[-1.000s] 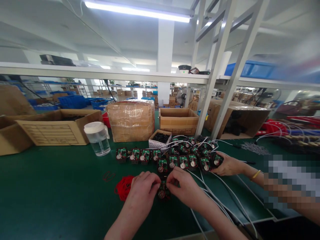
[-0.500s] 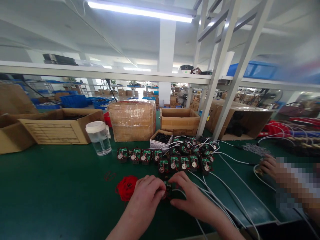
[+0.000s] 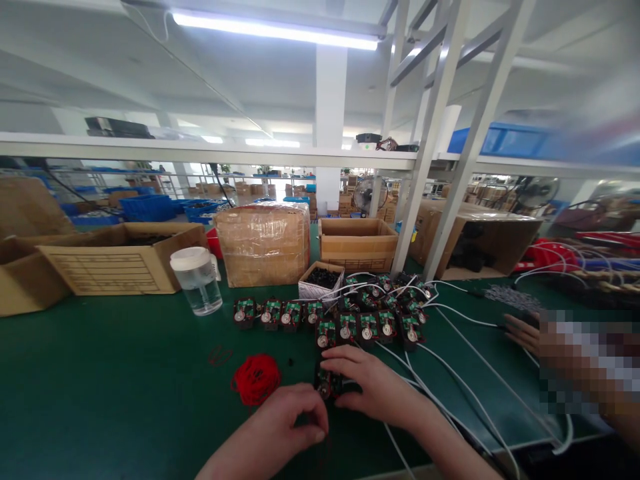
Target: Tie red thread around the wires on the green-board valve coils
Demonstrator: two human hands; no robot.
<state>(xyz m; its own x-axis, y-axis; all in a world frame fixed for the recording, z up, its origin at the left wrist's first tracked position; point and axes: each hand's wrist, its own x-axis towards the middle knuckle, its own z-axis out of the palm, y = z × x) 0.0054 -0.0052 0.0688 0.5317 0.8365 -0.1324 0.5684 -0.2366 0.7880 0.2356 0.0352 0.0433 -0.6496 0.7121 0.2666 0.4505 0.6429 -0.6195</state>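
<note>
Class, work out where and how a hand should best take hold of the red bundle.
The red bundle is probably best gripped across its thick middle, from above: it lies on the table as a low, rounded heap, top uncovered. Loose strands at its left edge might slip out.

Factory assembly workshop. Tape-wrapped carton (image 3: 263, 245) on green counter (image 3: 125, 400); in front and to its right, rows of near-identical circuit-board modules (image 3: 369, 327). Right of carton, open cardboard box (image 3: 357, 257). Above it, long shelf (image 3: 200, 152), fluorescent tube (image 3: 275, 32). Behind it, blue plastic bins (image 3: 146, 208), electric fan (image 3: 371, 193), big hall.
</note>
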